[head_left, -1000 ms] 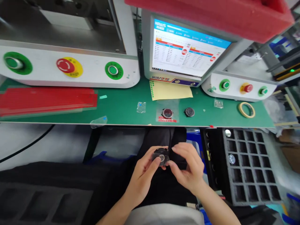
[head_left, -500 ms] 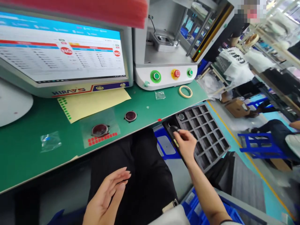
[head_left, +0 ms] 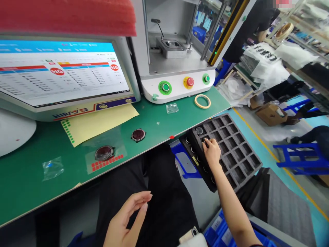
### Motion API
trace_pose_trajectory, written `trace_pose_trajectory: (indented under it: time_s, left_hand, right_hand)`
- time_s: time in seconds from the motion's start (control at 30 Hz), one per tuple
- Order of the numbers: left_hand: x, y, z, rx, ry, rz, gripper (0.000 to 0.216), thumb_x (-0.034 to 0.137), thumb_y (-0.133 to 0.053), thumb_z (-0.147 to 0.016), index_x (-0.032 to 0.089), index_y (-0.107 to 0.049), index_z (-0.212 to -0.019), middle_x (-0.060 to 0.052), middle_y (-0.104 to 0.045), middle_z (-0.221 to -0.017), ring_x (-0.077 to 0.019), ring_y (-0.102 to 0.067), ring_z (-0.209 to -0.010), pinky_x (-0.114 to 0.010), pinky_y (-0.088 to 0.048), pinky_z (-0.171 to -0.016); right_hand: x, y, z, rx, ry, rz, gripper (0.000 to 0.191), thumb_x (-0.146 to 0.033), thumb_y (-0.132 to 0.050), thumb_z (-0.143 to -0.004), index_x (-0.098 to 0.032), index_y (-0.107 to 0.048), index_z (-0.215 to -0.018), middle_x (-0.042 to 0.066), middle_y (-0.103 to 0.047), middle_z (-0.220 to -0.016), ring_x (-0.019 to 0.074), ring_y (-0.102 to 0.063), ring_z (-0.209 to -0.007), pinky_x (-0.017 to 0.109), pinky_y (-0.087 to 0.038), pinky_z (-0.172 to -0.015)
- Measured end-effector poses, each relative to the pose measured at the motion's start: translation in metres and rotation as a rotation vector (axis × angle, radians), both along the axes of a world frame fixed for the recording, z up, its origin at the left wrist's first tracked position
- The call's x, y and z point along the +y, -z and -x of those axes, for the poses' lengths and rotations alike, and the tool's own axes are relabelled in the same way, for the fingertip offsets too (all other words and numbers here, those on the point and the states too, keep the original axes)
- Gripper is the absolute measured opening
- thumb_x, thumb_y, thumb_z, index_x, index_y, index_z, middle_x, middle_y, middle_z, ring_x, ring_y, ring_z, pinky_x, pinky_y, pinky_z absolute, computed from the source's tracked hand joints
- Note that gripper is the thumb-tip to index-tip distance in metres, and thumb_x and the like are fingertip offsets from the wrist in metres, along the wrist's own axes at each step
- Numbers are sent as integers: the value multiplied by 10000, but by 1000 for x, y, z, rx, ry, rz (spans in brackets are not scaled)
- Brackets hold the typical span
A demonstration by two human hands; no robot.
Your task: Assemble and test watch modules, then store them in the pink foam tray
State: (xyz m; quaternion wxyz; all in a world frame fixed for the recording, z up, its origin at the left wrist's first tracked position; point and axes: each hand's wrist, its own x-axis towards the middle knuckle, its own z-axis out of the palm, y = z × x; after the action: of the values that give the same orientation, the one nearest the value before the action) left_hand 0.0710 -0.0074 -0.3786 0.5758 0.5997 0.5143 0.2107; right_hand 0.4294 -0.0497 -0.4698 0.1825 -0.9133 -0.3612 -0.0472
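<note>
Small dark piece (head_left: 205, 140) pinched and mostly hidden by the right hand (head_left: 212, 153), at the grey tray (head_left: 243, 138)

You face a gridded, rectangular, dark grey foam tray (head_left: 232, 141), a flat green tabletop (head_left: 177, 120), a round, black-rimmed watch (head_left: 138, 134) with a maroon glass face, a yellow paper sheet (head_left: 102, 123) with green dots and a cream tape ring (head_left: 203, 106)

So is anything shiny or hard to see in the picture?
All in the head view: the screen glows, its small print too fuzzy to read; the blue-spotted bag glints white; the trousers are so black folds barely show; the small thing at the right hand is too dark to make out.
</note>
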Motion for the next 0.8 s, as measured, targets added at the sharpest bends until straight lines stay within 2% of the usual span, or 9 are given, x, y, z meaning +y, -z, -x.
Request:
trace_pose_trajectory:
  time_s: [0.13,0.23,0.37,0.47,0.53,0.63,0.7,0.8]
  left_hand:
    - [5,-3,-2,29,105,-34,252,407,-562,-888,218,-681,-1004,-67,-740,-1006,-223,-712,-949,-319,-577,-883]
    - [6,-9,-3,16,145,-82,238,352,-522,-909,197,-678,-1003,-95,-731,-1028,-218,-708,-938,-333,-575,-866]
    - [7,-22,7,18,128,-114,215,293,-492,-931,205,-666,-1020,-80,-720,-1045,-200,-688,-969,-333,-546,-901]
    - [14,-29,21,9,82,-135,195,264,-494,-933,210,-664,-1012,-59,-726,-1023,-190,-691,-967,-309,-541,-895]
    - [29,-29,27,7,66,-195,185,242,-488,-935,195,-656,-996,-53,-737,-975,-179,-707,-927,-278,-554,-851]
    - [68,-24,31,50,26,-366,210,225,-435,-956,166,-636,-980,-70,-736,-940,-181,-717,-888,-283,-567,-817]
    - [97,-19,30,102,-29,-475,219,195,-434,-946,159,-633,-1030,-108,-707,-1083,-225,-672,-1035,-373,-527,-937]
    - [131,-11,26,172,-54,-577,262,122,-537,-869,168,-648,-1102,-134,-611,-1304,-313,-487,-1291,-535,-343,-1111]
  right_hand:
    - [-6,-11,-1,-29,-120,-29,336,-360,-486,-901,-153,-751,-900,109,-680,-920,231,-611,-866,341,-483,-770]
    - [4,-26,18,-82,-223,-139,331,-329,-477,-905,-119,-733,-899,158,-687,-931,285,-606,-903,421,-489,-800]
    - [39,-54,74,-99,-478,-328,203,-249,-518,-906,-161,-695,-951,129,-697,-1006,252,-616,-972,413,-493,-897]
    - [66,-78,127,-90,-717,-403,112,-199,-573,-880,-210,-679,-916,61,-722,-954,207,-643,-934,382,-499,-933]
    - [75,-90,159,-98,-875,-441,111,-156,-582,-872,-212,-665,-921,36,-729,-911,193,-655,-899,399,-483,-974]
    - [74,-99,194,-101,-1054,-466,149,-95,-565,-878,-194,-638,-963,29,-727,-871,182,-663,-852,425,-469,-985]
    - [67,-99,203,-94,-1050,-485,158,-75,-566,-878,-187,-628,-971,23,-723,-847,172,-665,-812,426,-474,-962]
    - [54,-93,197,-87,-940,-529,146,-63,-594,-865,-175,-626,-954,20,-720,-821,157,-667,-761,418,-487,-937]
